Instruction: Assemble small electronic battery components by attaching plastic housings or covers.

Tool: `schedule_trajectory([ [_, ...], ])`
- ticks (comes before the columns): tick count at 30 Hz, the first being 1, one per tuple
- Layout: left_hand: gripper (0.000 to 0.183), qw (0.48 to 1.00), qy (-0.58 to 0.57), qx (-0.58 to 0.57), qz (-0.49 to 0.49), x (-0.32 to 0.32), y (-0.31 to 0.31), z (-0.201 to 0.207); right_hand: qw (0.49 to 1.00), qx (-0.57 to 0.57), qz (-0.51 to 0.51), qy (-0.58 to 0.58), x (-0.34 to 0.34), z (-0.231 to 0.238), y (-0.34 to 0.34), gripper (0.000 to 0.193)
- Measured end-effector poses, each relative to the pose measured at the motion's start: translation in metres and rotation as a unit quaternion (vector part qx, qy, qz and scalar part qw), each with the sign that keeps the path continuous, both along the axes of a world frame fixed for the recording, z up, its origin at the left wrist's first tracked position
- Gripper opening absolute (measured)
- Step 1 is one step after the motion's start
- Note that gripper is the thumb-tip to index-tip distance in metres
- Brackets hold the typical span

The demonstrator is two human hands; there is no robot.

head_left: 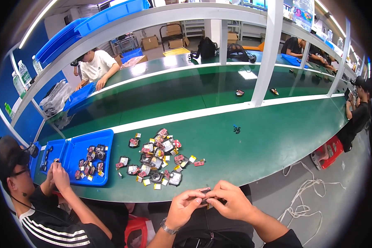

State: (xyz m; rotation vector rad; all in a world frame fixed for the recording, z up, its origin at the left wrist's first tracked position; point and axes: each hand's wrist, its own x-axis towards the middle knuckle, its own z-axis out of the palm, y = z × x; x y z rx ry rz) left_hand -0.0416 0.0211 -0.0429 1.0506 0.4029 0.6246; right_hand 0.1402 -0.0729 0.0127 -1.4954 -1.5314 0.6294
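Just in front of the bench's near edge, my left hand (183, 210) and my right hand (232, 201) meet around a small dark electronic module (205, 191). Fingers of both hands cover most of it, so its exact kind is hard to make out. My left thumb and fingers grip one side while my right thumb and fingertips pinch the other. Beyond my left hand, on the green bench (219, 153), lies a heap of small electronic assemblies (156, 162) with black housings, red circuit boards and silver-yellow battery pouches.
Left of the heap is a blue tray (79, 144) holding similar assemblies. A co-worker (49, 206) sits there, handling a small part. Tiny black and blue pieces (237, 129) lie farther right. A white post (268, 53) rises from the bench. White cables (304, 206) lie on the floor.
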Motion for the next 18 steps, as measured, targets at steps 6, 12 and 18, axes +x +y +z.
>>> schedule_trajectory([
  [6, 0.018, 0.999, -0.032, -0.016, 0.011, -0.003, -0.009, -0.004, 0.997, 0.07, -0.027, -0.032, -0.009, -0.012, 0.0, 0.018],
  [12, 0.031, 0.996, -0.054, -0.062, 0.043, -0.004, -0.019, -0.007, 0.982, 0.142, -0.081, -0.091, -0.023, -0.016, 0.002, 0.017],
  [18, 0.03, 0.993, -0.07, -0.083, 0.051, -0.006, -0.022, -0.009, 0.985, 0.141, -0.062, -0.074, -0.024, -0.018, 0.0, 0.017],
])
